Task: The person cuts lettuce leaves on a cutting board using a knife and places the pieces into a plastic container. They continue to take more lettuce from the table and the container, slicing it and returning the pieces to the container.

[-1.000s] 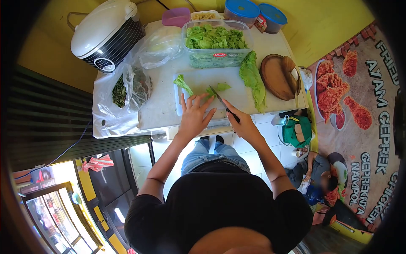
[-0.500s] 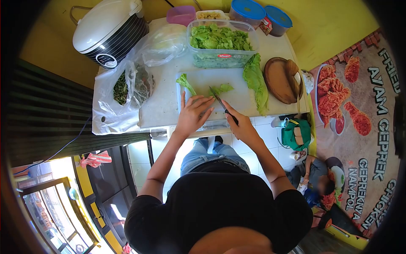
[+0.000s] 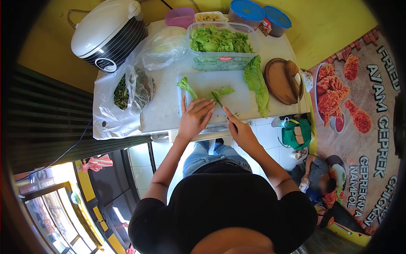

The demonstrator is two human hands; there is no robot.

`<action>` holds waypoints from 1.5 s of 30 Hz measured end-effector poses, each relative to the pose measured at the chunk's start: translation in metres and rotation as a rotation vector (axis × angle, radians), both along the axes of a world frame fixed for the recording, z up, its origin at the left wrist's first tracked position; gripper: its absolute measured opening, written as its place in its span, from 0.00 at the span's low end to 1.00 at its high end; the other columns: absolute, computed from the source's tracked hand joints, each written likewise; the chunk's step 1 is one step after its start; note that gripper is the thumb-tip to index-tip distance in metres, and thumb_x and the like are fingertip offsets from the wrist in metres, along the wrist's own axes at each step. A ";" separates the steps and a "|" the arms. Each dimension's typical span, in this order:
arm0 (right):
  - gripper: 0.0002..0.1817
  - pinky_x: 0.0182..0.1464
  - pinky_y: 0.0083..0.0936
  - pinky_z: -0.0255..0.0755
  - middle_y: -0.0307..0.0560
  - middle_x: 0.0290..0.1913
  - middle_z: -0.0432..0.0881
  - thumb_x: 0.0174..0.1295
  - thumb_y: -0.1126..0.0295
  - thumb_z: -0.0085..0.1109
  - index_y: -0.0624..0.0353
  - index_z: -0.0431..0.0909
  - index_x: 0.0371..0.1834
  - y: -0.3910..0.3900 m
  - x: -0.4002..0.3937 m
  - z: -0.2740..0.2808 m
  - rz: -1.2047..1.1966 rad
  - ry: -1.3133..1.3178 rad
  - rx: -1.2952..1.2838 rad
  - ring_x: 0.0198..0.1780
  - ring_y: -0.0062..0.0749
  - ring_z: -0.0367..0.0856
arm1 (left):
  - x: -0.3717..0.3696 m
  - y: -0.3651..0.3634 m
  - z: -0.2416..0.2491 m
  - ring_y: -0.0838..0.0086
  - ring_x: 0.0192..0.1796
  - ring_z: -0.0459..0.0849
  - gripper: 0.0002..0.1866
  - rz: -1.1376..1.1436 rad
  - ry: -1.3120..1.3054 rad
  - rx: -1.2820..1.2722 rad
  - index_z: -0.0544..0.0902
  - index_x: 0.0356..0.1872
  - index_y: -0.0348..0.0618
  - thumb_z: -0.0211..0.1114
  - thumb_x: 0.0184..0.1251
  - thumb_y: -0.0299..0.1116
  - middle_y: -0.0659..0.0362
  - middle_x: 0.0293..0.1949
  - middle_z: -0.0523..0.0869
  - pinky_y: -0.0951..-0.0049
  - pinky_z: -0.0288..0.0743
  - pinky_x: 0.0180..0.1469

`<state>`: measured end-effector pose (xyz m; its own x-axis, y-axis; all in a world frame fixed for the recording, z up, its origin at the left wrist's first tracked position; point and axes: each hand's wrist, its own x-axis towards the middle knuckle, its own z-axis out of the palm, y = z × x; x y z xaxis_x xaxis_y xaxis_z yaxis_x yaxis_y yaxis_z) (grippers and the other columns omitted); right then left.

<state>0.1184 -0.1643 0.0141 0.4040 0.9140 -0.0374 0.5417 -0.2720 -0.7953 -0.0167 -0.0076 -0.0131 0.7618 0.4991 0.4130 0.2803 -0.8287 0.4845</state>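
Observation:
My right hand (image 3: 242,133) is closed around the dark handle of a knife (image 3: 218,100), whose blade points up and left over the white cutting board (image 3: 201,78). Against the blade lies a small cut lettuce piece (image 3: 224,90). On the board's near left part, my left hand (image 3: 196,118) rests with fingers stretched out flat; what lies beneath them is hidden. Just beyond its fingertips is a lettuce stem piece (image 3: 186,86). A whole lettuce leaf (image 3: 256,82) lies along the board's right edge. Behind the board, a clear plastic container (image 3: 224,62) holds chopped lettuce (image 3: 220,40).
A round wooden mortar (image 3: 277,80) stands at the right. Plastic bags (image 3: 137,93) with greens lie left, near a rice cooker (image 3: 108,36). Blue-lidded tubs (image 3: 248,10) and a pink container (image 3: 179,17) line the back. A person (image 3: 319,173) is low at the right.
The knife and my right hand have shifted slightly, and the blade tip now sits lower, against the cut lettuce piece. My left hand stays nearly in place. The whole view has tilted slightly.

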 end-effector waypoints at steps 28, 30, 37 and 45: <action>0.26 0.47 0.30 0.75 0.59 0.44 0.84 0.70 0.70 0.51 0.40 0.67 0.72 0.017 0.059 0.028 0.291 0.102 -0.173 0.36 0.46 0.82 | -0.019 0.035 0.012 0.71 0.65 0.73 0.28 -0.276 0.252 0.260 0.76 0.66 0.56 0.59 0.68 0.55 0.65 0.58 0.79 0.40 0.37 0.77; 0.26 0.45 0.31 0.75 0.59 0.40 0.83 0.70 0.70 0.51 0.39 0.67 0.72 0.018 0.063 0.025 0.311 0.094 -0.128 0.34 0.46 0.81 | -0.021 0.033 0.011 0.72 0.65 0.73 0.28 -0.278 0.279 0.243 0.76 0.66 0.56 0.59 0.68 0.54 0.65 0.57 0.79 0.40 0.37 0.77; 0.26 0.41 0.30 0.74 0.58 0.37 0.82 0.71 0.69 0.50 0.38 0.67 0.72 0.032 0.057 0.023 0.298 0.084 -0.179 0.27 0.40 0.74 | -0.023 0.023 0.009 0.71 0.63 0.73 0.27 -0.220 0.243 0.199 0.77 0.65 0.55 0.60 0.68 0.52 0.66 0.57 0.79 0.40 0.36 0.77; 0.26 0.38 0.26 0.74 0.53 0.39 0.84 0.72 0.69 0.49 0.37 0.66 0.73 -0.001 0.072 0.045 0.272 0.234 -0.243 0.27 0.29 0.71 | -0.018 0.019 0.018 0.71 0.63 0.73 0.23 -0.153 0.209 0.142 0.81 0.61 0.54 0.63 0.67 0.49 0.66 0.56 0.80 0.38 0.36 0.76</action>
